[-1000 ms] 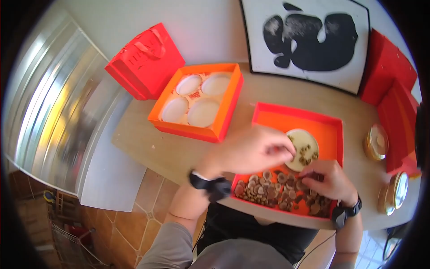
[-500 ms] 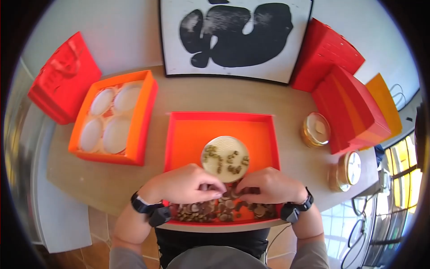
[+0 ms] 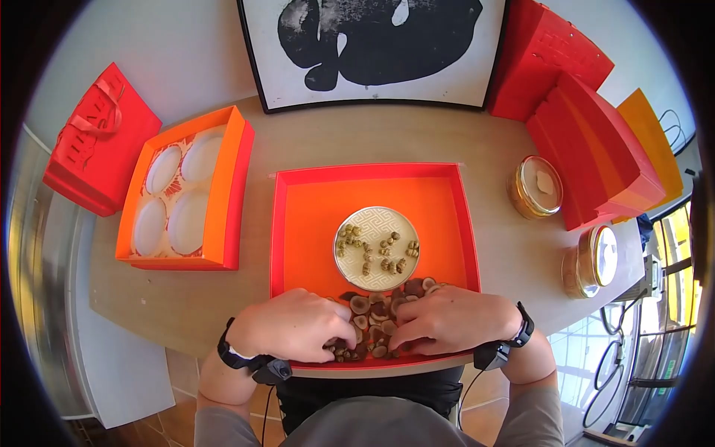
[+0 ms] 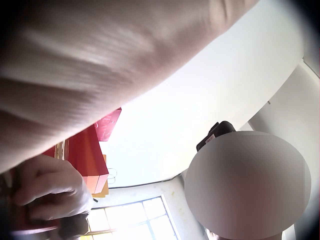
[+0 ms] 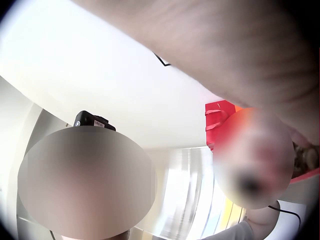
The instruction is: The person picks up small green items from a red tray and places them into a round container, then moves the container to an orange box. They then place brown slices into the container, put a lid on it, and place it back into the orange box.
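Table (image 3: 491, 153) w/ red-orange tray (image 3: 313, 216), 4-well box (image 3: 232, 194), 2 lidded jars (image 3: 535, 186), red bags (image 3: 103, 141).

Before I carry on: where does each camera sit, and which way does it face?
Head view: worn on the head; looks forward and down at the left hand, right hand, forearms and red tray.
Left wrist view: on that wrist; looks up past close skin to the blurred-out head and window, right hand at lower left.
Right wrist view: on that wrist; also looks up at the blurred-out head, grey left sleeve at the bottom.
Shared: head and left wrist views both show the right hand.
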The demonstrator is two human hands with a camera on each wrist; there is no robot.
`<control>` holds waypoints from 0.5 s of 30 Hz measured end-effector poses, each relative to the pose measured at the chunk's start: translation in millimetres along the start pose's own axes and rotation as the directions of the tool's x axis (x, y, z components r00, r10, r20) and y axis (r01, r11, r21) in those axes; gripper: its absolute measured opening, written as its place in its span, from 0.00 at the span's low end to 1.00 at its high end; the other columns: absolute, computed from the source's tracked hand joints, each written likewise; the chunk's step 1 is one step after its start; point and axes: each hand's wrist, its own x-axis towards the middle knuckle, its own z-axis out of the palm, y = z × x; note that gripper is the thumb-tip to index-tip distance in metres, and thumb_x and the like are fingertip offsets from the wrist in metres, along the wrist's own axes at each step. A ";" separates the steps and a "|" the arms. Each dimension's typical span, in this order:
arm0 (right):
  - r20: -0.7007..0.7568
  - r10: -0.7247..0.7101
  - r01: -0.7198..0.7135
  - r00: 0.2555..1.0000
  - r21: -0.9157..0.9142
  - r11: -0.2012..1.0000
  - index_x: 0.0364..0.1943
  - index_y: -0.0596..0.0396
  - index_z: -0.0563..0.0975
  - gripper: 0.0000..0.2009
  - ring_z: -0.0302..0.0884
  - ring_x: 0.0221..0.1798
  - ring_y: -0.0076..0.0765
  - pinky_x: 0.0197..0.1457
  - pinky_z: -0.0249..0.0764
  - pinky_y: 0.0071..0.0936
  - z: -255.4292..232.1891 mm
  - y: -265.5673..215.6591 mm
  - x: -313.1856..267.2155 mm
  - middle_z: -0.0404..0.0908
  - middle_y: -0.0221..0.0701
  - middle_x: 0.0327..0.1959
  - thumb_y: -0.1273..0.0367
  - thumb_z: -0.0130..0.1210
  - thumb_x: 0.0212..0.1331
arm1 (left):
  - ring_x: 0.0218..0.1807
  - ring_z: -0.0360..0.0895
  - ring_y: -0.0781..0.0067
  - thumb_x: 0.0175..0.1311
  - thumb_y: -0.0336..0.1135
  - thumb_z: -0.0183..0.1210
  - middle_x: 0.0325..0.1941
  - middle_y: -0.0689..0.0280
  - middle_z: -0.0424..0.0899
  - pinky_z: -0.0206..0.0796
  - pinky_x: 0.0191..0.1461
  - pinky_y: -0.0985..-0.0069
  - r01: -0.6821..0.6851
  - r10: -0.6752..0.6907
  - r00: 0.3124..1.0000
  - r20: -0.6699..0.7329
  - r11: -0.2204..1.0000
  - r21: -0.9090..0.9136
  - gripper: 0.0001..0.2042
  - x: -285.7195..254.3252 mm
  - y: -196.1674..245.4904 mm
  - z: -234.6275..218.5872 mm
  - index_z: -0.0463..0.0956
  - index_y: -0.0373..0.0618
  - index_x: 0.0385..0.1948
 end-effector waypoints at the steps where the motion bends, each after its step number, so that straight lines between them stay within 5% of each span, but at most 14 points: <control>1: -0.005 0.005 -0.005 1.000 0.002 1.000 0.49 0.43 0.83 0.12 0.82 0.40 0.44 0.41 0.78 0.41 1.7 -0.2 1.0 0.78 0.30 0.41 0.66 0.64 0.62 | 0.41 0.85 0.62 0.59 0.38 0.67 0.40 0.68 0.86 0.76 0.40 0.63 -0.015 0.014 1.000 0.012 0.998 0.055 0.11 0.8 2.4 1.5 0.88 0.53 0.43; 8: 0.017 0.046 -0.046 0.999 -0.033 0.998 0.38 0.50 0.83 0.06 0.83 0.39 0.42 0.40 0.78 0.39 3.3 -5.8 4.3 0.80 0.30 0.39 0.66 0.62 0.61 | 0.38 0.85 0.63 0.59 0.39 0.66 0.36 0.68 0.86 0.75 0.37 0.65 0.022 -0.023 1.000 0.010 0.993 0.113 0.09 9.6 1.9 9.1 0.87 0.52 0.39; 15: -0.074 0.038 -0.031 0.997 0.087 0.996 0.36 0.53 0.84 0.05 0.84 0.38 0.41 0.37 0.78 0.38 -3.2 -5.7 5.5 0.82 0.33 0.37 0.68 0.61 0.63 | 0.31 0.84 0.71 0.65 0.36 0.67 0.33 0.65 0.88 0.75 0.35 0.74 -0.121 0.105 0.992 -0.067 0.937 -0.326 0.08 12.2 -4.3 -7.2 0.87 0.43 0.39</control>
